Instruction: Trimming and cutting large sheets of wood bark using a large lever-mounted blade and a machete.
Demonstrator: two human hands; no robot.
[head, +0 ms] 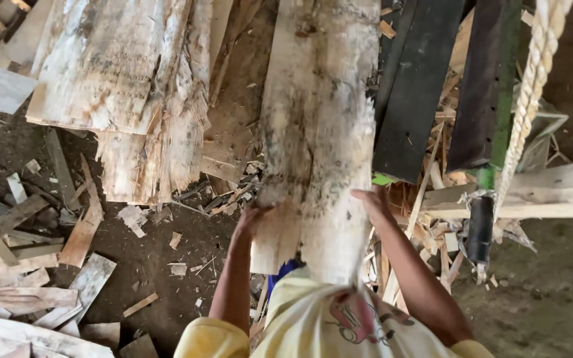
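Gripping a long, pale, weathered wooden plank by its edges, left hand and right hand have fingers curled closed on it — lifted (near end against the chest), nothing set down yet, scrap-strewn floor beneath.

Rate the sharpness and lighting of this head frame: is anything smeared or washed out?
Head view: even, soft daylight, no hard shadows; the pale plank held by the left hand and right hand is motion-smeared and nearly overexposed; the rope is softly blurred; the floor scraps look sharper.
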